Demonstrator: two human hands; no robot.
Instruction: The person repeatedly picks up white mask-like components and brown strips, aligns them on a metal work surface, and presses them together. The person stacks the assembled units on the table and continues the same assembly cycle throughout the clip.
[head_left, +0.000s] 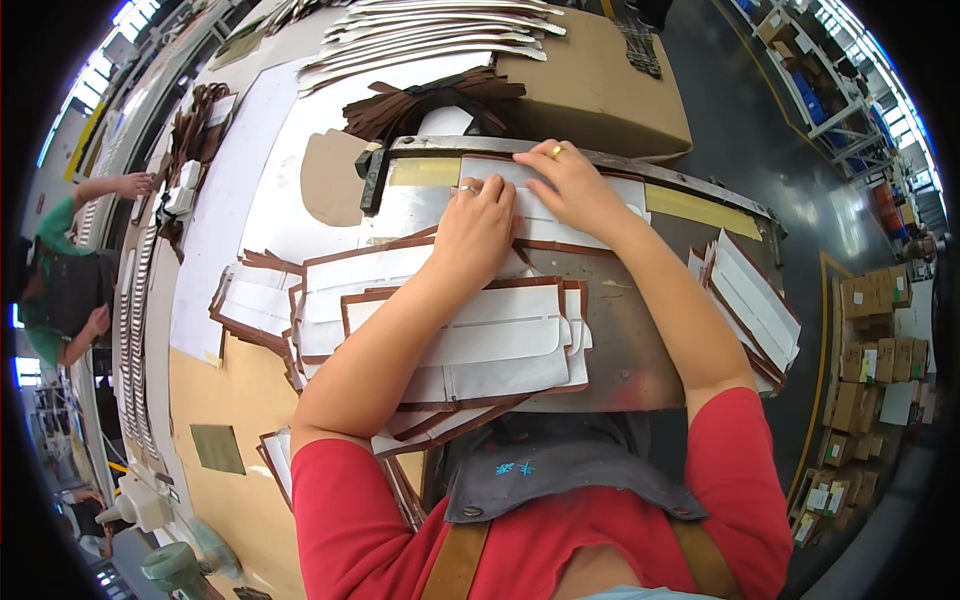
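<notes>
A white panel with brown edging (622, 190) lies against a long metal bar (600, 160) at the far side of a metal work plate (625, 330). My left hand (475, 228) is on this panel with its fingers bent and close together; the thumb is partly hidden. Beside it, to the right, my right hand (575, 192) rests on the panel, its index finger stretched toward the bar and its thumb apart. Under my left forearm lies a loose pile of similar white, brown-edged panels (500, 335), overlapping at different angles.
More panels (752, 305) lean at the right edge of the plate, others (262, 300) at the left. Beyond the bar are a bundle of brown strips (435, 100), stacked white strips (430, 35) and a cardboard box (600, 95). A co-worker (70, 280) works at far left.
</notes>
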